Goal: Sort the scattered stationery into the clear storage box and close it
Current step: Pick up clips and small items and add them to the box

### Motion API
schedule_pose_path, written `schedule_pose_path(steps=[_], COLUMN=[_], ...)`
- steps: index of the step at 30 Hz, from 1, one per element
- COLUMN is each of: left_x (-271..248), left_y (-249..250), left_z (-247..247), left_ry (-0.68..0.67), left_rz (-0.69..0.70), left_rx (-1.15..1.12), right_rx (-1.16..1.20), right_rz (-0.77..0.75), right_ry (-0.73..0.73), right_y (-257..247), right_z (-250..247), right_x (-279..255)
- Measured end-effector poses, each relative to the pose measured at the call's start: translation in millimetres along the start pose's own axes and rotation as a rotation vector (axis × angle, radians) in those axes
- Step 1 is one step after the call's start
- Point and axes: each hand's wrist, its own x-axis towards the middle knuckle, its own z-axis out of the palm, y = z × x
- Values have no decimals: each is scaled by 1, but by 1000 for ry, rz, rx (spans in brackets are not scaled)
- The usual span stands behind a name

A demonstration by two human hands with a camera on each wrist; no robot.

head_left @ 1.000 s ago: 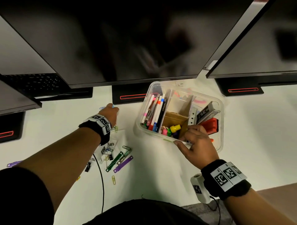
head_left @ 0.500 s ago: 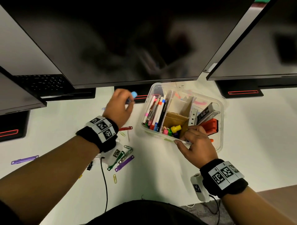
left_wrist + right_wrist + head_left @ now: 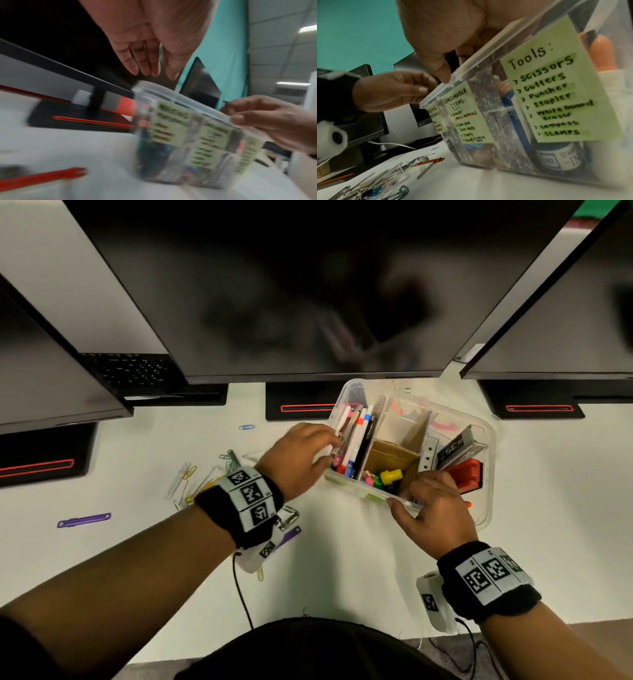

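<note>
The clear storage box [image 3: 486, 474] lies long-axis left to right on the table [image 3: 342, 559]; its pens [image 3: 358, 440] point away. The right hand [image 3: 433, 508] grips its near rim, while the left hand [image 3: 301, 455] hovers over it with fingers straight.

an office: a row of dark monitors [image 3: 274, 285] on black stands along the top of the frame over a white table [image 3: 342, 559], a keyboard [image 3: 126, 368] at upper left, ceiling tiles with strip lights [image 3: 293, 83] at far right.
</note>
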Motion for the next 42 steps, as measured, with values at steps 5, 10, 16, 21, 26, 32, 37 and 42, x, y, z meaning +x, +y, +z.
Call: schedule_pose_path(steps=[5,10,16,21,26,32,37,42], left_x=[-54,-109,-138,-152,-169,-177,-167,-160], left_y=[-91,-148,-158,-157,-162,-166,-167,-168], left_z=[-11,-8,-4,-11,-25,-10,-3,0], left_ry=[54,-32,-165,-283,-613,-680,-546,-454], left_rz=[-218,-448,-515,-545,-564,-578,-563,-566], left_rx=[128,179,128,131,163,201,222,218], right_rx=[72,-12,96,-71,-85,-16,-67,-148], right_rz=[66,61,-372,-253,-219,-104,-40,-37], right_ry=[12,165,-56,-727,-809,-668,-643,-678], right_y=[-21,-60,-108,-123,-124,-122,-122,-123], right_z=[7,23,57,99,123,139,143,143], right_x=[14,19,29,29,27,38,48,52])
